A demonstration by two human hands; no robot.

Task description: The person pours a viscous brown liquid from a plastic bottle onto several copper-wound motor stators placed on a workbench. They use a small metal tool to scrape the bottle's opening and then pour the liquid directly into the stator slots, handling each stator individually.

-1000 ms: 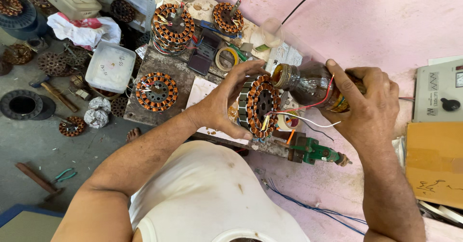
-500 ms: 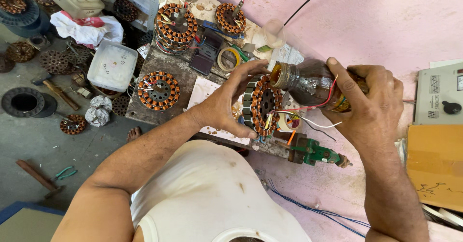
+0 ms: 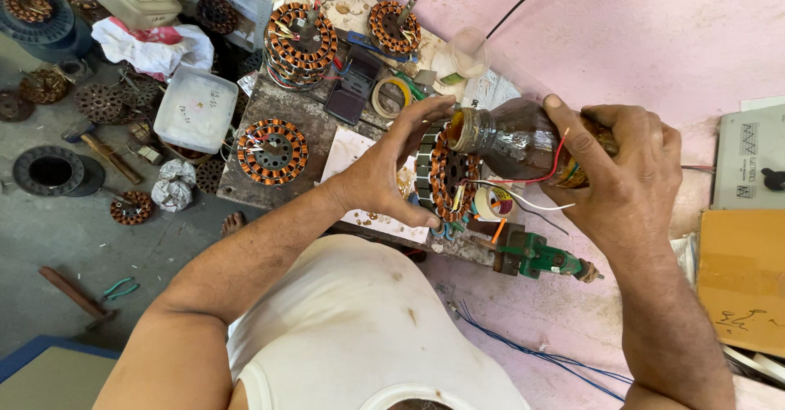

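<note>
A worn wooden bench (image 3: 286, 132) stands against a pink wall (image 3: 654, 34), with a grey concrete floor (image 3: 49, 238) to its left. Coils, tape and scraps crowd the benchtop.

The left hand (image 3: 384, 169) curls round a copper-wound motor coil (image 3: 446, 177), fingers spread wide over its top rim and thumb under its lower edge, holding it on edge above the bench. The right hand (image 3: 625, 173) is closed round a brown plastic bottle (image 3: 511, 140) lying tilted on its side, its open mouth right at the coil's upper rim. Red and white wires (image 3: 523, 185) trail from the coil across the bottle. Much of the bottle's base is hidden by the fingers, and whether liquid is leaving the mouth is hard to make out.

A green vise (image 3: 540, 256) sits just below the coil, with a roll of tape (image 3: 495, 203) between them. Another wound coil (image 3: 272, 150) lies flat on the bench to the left, near a white plastic box (image 3: 196, 109). A stack of coils (image 3: 301, 42) stands further back. A hammer (image 3: 78, 295) and green pliers (image 3: 118, 289) lie on the floor. A cardboard box (image 3: 740, 279) is cut off at the right edge.
</note>
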